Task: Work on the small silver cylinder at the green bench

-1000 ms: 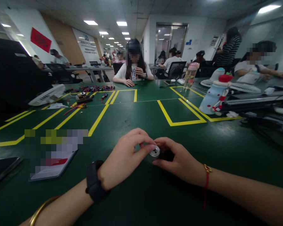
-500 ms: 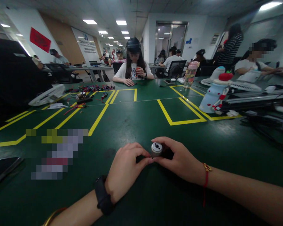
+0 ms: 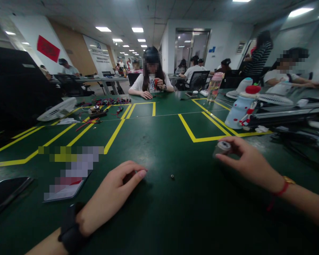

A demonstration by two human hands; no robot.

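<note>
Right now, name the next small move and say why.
Probably move the left hand to the tiny grey ring-shaped piece: it lies on the dark-green tabletop, nearer that hand, while the right hand holds the silver metal cylinder.

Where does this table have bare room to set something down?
Bare: between the left hand and the small piece; between that and the metal cylinder in the right hand; inside the yellow tape left of the blue bottle. Crowded: far left, among wires; right, beside that bottle.
</note>
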